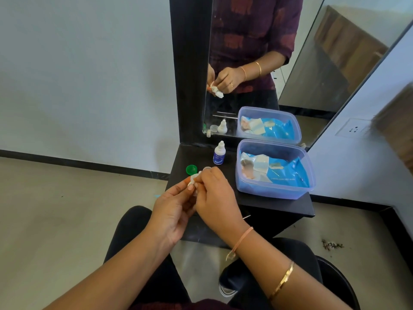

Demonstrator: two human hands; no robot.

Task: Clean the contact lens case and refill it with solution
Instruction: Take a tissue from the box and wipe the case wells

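Note:
My left hand (173, 208) holds the small white contact lens case (193, 178) by its fingertips, just above the front left of the black shelf (263, 203). My right hand (215, 193) pinches a crumpled white tissue against the case; the tissue shows mainly in the mirror (268, 63). A green cap (191, 169) and a clear cap (206, 168) lie on the shelf behind my hands. The white solution bottle (219, 153) with a blue label stands upright further back, its nozzle cap on.
A translucent plastic box (276, 170) with a blue wet-wipe pack stands on the right half of the shelf. The mirror rises behind the shelf. A wall socket (354, 130) sits on the right wall. My knees are under the shelf's front edge.

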